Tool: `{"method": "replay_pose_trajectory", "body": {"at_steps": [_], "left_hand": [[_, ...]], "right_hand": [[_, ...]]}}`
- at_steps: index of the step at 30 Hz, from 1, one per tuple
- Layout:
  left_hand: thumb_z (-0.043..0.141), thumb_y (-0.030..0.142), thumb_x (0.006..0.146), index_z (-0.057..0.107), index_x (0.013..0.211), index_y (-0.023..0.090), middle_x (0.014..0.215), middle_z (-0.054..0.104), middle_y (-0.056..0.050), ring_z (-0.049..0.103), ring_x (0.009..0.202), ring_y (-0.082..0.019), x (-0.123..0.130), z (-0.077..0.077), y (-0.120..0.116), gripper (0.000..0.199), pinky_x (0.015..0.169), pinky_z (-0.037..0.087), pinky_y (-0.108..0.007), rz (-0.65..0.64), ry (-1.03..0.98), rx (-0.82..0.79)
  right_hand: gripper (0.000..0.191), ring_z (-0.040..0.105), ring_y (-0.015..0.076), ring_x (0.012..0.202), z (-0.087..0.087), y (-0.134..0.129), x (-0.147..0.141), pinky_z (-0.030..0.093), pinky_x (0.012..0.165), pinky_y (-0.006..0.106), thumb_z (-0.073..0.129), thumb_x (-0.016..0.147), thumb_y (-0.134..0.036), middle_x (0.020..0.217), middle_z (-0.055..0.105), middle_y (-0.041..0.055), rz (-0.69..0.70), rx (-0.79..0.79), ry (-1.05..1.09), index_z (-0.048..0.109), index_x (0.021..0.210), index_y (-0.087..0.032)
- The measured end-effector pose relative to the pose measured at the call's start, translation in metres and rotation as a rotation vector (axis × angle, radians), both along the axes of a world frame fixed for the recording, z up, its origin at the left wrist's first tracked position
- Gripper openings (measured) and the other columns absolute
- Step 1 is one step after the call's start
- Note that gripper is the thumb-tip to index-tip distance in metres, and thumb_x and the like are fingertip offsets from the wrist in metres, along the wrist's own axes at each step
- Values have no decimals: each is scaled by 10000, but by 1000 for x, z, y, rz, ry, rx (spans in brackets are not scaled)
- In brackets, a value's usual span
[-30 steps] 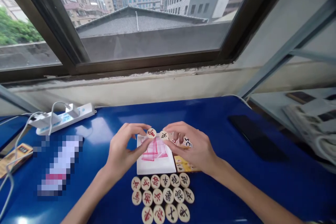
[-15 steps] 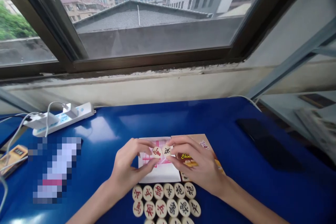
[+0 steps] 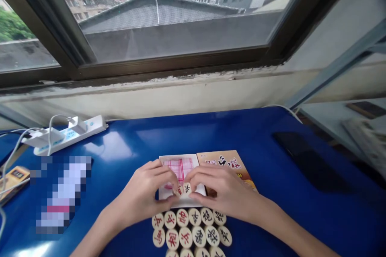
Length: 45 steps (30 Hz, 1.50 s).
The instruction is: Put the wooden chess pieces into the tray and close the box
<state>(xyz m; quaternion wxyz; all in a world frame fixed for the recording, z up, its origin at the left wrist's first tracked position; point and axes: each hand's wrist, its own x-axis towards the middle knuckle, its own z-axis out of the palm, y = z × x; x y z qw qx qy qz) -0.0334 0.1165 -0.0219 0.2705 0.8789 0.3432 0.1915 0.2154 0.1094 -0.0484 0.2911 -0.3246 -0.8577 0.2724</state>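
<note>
Over the near part of an open white box (image 3: 163,200), my left hand (image 3: 152,188) pinches a round wooden piece with a red character (image 3: 180,190). Side by side with it is a piece with a black character (image 3: 187,188), pinched between the thumb and fingers of my right hand (image 3: 218,186). A folded sheet with pink lines (image 3: 181,166) lies in the box. Just below the box, round pieces (image 3: 185,237) stand in rows, red characters on the left and black on the right. A printed box lid (image 3: 223,160) lies partly under my right hand.
A white power strip (image 3: 72,134) with plugs and cables lies at the back left of the blue table (image 3: 181,132). Nearer are a blurred-out flat object (image 3: 63,196) and a small box (image 3: 15,182). A dark phone (image 3: 285,142) lies at the right, below the window.
Both hands have moved down toward me with the two pieces, from over the sheet to the near part of the box. More of the sheet and the lid shows.
</note>
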Motion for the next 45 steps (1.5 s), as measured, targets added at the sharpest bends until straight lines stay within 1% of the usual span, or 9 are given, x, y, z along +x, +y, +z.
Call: {"method": "replay_pose_trajectory", "body": {"at_steps": [5,10,16,21,25,30,34,38,45], "left_hand": [[749,204,852,662,907,261,889,724,66,592,874,-173,-1,1,0,118,791,408,-323,-13,39,-5],[638,228,943,677,903,245,844,724,48,573,795,-158,-2,3,3,59,772,414,-321,19,-19,43],[638,237,932,697,927,255,963,723,40,551,864,-179,1,1,-2,62,770,381,-338,-39,54,25],[585,263,959,658,796,207,910,688,7,537,832,-174,4,-1,-4,187,743,365,-339,-28,31,40],[563,254,973,683,860,223,939,686,4,539,875,-186,4,0,-1,168,755,362,-342,2,11,50],[540,279,998,656,750,201,932,686,-3,525,858,-183,3,-1,0,285,745,357,-340,-3,1,56],[515,292,1014,712,870,221,960,690,-14,513,840,-182,3,0,-1,254,749,379,-337,-17,16,57],[476,298,1031,700,780,205,945,685,-33,525,852,-189,4,2,-1,349,756,397,-342,-28,40,70],[491,302,1030,689,733,194,926,686,-42,528,816,-183,3,2,0,374,740,413,-339,-15,46,69]], "right_hand": [[32,652,120,842,-3,0,-2,461,766,274,637,946,-221,901,734,-48,14,0,-18,649,916,-229],[119,624,117,787,0,0,0,435,722,277,561,1003,-248,882,725,-40,-30,1,-44,674,974,-223],[159,602,131,785,1,1,-2,413,712,288,521,1020,-229,877,727,-41,13,24,-71,672,971,-224],[163,605,147,777,3,-1,-3,409,697,294,524,1006,-209,872,738,-23,13,22,-56,686,993,-220],[195,630,163,808,5,-2,-3,417,689,299,517,1010,-223,920,751,2,3,8,-46,699,1081,-225],[225,633,173,814,5,-2,-2,436,697,313,502,1009,-210,908,753,15,4,-1,-51,716,1077,-227],[239,653,178,895,6,-2,-3,469,751,325,491,1015,-207,969,762,27,10,-15,-52,720,1080,-227],[251,658,177,882,6,-2,-4,483,732,322,477,1011,-209,947,758,44,0,-5,-56,721,1070,-207],[234,654,175,852,5,-4,-3,472,724,312,488,1009,-213,913,753,37,-15,24,-62,717,1059,-215]]}}
